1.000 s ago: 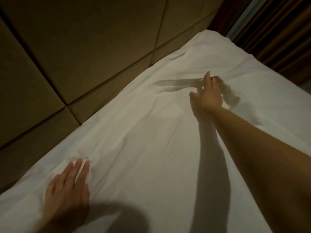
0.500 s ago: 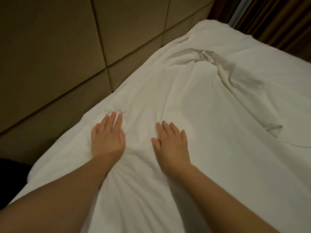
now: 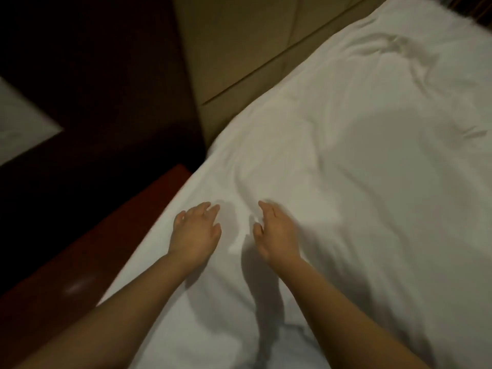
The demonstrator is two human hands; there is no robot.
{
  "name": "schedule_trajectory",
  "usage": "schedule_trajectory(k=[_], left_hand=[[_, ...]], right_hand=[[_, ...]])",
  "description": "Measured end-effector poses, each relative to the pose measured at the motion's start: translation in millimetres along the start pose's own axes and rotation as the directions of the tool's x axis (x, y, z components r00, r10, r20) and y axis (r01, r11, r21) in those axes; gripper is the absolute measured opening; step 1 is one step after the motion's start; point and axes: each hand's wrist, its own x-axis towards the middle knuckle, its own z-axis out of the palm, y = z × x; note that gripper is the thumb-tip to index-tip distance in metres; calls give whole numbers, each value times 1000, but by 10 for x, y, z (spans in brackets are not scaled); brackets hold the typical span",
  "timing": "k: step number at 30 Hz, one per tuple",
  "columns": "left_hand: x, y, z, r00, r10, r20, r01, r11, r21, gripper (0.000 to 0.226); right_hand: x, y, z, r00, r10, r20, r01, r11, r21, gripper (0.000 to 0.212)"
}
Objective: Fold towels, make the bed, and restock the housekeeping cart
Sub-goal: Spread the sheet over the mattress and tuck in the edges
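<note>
Two hands [image 3: 195, 233] [image 3: 275, 237], loose fingers [image 3: 210, 209], over sheet [image 3: 346, 182].

dim warm light | motion blur throughout | arm shadows on sheet [image 3: 346, 182] | left side near black

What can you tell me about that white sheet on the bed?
The white, soft cloth bed sheet covers the bed from the near edge to the far top right. It is mostly smooth, with shallow wrinkles at the far end and low folds just beyond the left hand and right hand, which spread open over it; blur hides whether they press. Its left edge meets the tan padded wall panels.
</note>
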Motion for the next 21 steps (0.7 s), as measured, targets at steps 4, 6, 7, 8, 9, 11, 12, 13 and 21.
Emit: schedule_trajectory(k=[4,6,7,8,9,11,12,13,21], left_hand=[[-1084,-926,229,982,-182,45,182,983,-7,47],[-1606,-1273,376,961,-267,72,270,962,-48,46],[-1836,-1431,455,949,-306,75,311,948,-71,46],[-2041,-1567,531,937,-340,78,346,933,-100,46],[-2218,-1673,616,927,-367,82,375,917,-136,46],[-2491,-1813,775,915,-396,75,403,892,-206,48],[-2591,-1848,829,909,-413,60,414,878,-240,48],[-2658,-1877,881,898,-439,38,432,859,-274,47],[-2963,-2095,1076,851,-522,51,506,792,-342,23]], right_hand=[[-827,-868,813,994,-43,102,28,989,146,47],[-1229,-1244,1214,985,-86,151,63,986,154,46],[-1410,-1405,1396,976,-100,192,73,987,147,45],[-1577,-1538,1568,967,-102,234,73,989,130,44],[-1725,-1622,1739,959,-97,265,72,992,103,42],[-1948,-1723,1998,959,-86,270,81,996,29,38],[-2017,-1747,2087,965,-91,246,97,995,-9,37],[-2058,-1762,2146,971,-100,219,112,993,-42,37],[-2071,-1803,2302,976,-141,165,174,963,-205,49]])
